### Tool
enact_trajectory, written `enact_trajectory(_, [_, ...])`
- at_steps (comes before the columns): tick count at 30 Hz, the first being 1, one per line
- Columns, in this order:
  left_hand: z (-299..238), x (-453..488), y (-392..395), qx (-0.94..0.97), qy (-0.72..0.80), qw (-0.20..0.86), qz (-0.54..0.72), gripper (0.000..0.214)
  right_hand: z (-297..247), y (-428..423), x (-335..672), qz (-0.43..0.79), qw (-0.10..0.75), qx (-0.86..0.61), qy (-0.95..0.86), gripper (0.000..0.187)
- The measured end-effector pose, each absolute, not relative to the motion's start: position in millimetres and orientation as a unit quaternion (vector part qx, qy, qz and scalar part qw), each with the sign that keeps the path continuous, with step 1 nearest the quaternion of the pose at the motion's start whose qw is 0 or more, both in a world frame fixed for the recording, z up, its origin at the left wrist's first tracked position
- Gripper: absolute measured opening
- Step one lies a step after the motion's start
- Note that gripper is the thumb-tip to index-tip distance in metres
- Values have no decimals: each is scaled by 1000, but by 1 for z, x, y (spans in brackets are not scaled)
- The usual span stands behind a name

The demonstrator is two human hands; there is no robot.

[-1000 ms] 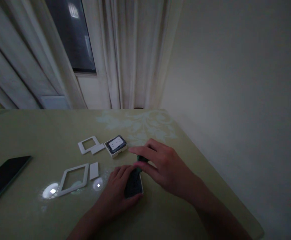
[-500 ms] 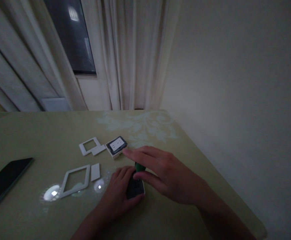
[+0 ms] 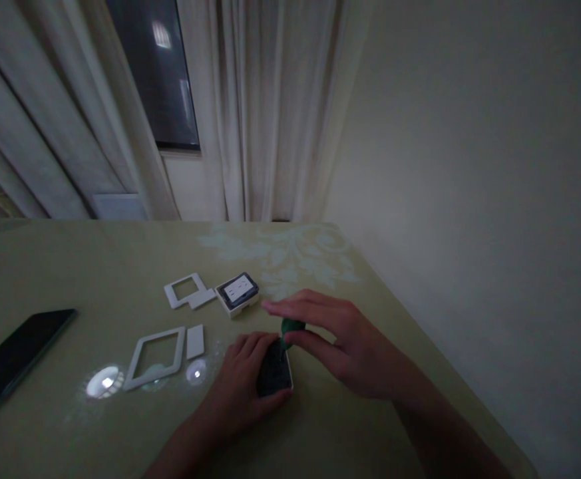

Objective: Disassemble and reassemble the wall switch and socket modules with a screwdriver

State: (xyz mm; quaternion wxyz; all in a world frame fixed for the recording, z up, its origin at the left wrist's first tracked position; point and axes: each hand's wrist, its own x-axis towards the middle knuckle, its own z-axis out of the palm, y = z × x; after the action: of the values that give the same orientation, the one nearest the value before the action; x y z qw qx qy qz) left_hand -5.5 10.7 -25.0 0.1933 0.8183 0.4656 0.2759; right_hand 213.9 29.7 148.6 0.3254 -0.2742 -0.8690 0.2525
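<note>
My left hand [image 3: 243, 372] is wrapped around the side of a dark rectangular socket unit [image 3: 274, 374] with a white edge, which rests on the table. My right hand [image 3: 340, 332] grips the green handle of a short screwdriver [image 3: 291, 326] between thumb and fingers. The screwdriver stands nearly upright over the upper end of the unit, its tip down at the dark face. Whether the tip sits in a screw is too small to tell. Just beyond my hands lies a wall socket [image 3: 239, 290] with a white slotted face in a dark surround.
To the left lie a large white frame [image 3: 133, 362], a small white plate [image 3: 195, 341], a smaller white frame [image 3: 169, 294] and another white plate [image 3: 202, 299]. A dark phone [image 3: 18, 359] lies at the far left of the table [image 3: 95, 266]. A wall [image 3: 470, 199] runs along the right.
The view has shifted slightly, so most things sit a little further right. My right hand's fingers have lifted and straightened a little at the screwdriver, showing more of its green handle. My left hand keeps its hold.
</note>
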Motion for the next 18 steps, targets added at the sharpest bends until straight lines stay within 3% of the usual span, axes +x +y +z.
enact_trajectory(5, [-24, -3, 9, 815, 470, 198, 275, 72, 131, 41, 206, 128, 419, -364, -822, 17])
enact_trajectory(8, [-25, -6, 8, 811, 470, 206, 282, 76, 124, 47, 203, 58, 413, -345, -841, 19])
enact_trajectory(13, [-20, -29, 13, 797, 464, 269, 279, 106, 128, 45, 209, -29, 483, -300, -822, 7])
enact_trajectory(18, [-15, -35, 16, 793, 445, 310, 279, 82, 126, 38, 201, 5, 549, -273, -790, 5])
